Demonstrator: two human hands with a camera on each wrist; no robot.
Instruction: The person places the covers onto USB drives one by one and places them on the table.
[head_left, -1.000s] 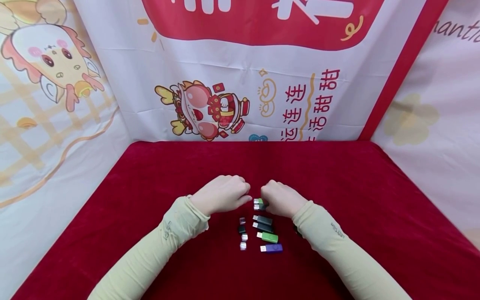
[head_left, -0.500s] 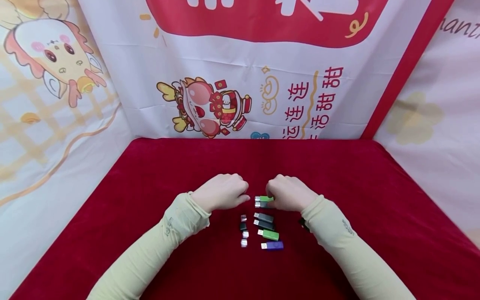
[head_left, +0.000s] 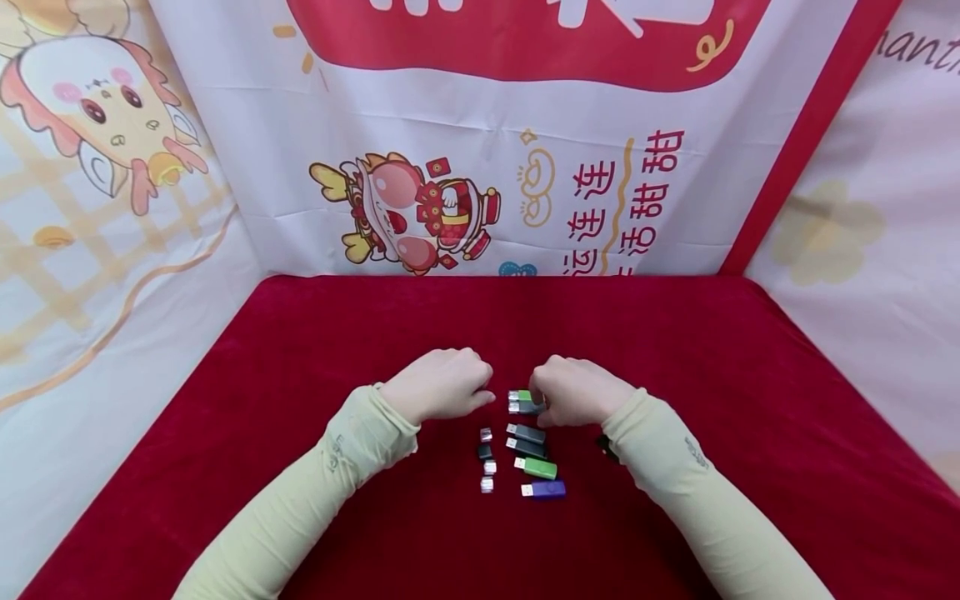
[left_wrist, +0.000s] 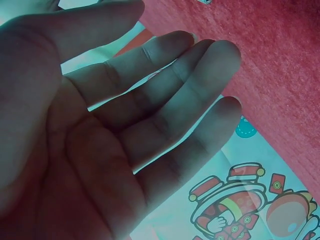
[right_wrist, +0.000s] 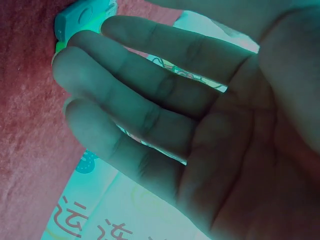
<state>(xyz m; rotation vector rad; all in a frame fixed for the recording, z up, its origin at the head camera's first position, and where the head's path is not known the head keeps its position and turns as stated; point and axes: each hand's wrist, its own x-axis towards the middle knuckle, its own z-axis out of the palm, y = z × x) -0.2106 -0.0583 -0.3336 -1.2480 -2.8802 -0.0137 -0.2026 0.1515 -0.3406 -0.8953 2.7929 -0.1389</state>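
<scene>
My left hand (head_left: 442, 385) hovers above the red cloth, its fingers loosely bent with nothing between them in the left wrist view. My right hand (head_left: 577, 390) is at the far end of the column of USB drives. Beside its fingertips lie a green capped USB drive (head_left: 522, 396) and a grey capped USB drive (head_left: 525, 408), side by side. The right wrist view shows the grey drive (right_wrist: 85, 20) just past the relaxed fingers; whether they touch is unclear. Nearer lie uncapped drives: a grey one (head_left: 527, 433), a dark one (head_left: 527, 448), a green one (head_left: 537, 467) and a purple one (head_left: 545, 490).
Left of the uncapped drives, several loose caps form a column, among them a black cap (head_left: 484, 452) and a clear cap (head_left: 487, 484). A small black object (head_left: 606, 447) is partly hidden by the right sleeve. Printed cloth walls (head_left: 465, 108) stand behind the red table (head_left: 360, 325).
My right hand moved right, away from the two capped drives, then slightly back left toward them. The left hand has barely shifted, and the drives and caps keep their arrangement.
</scene>
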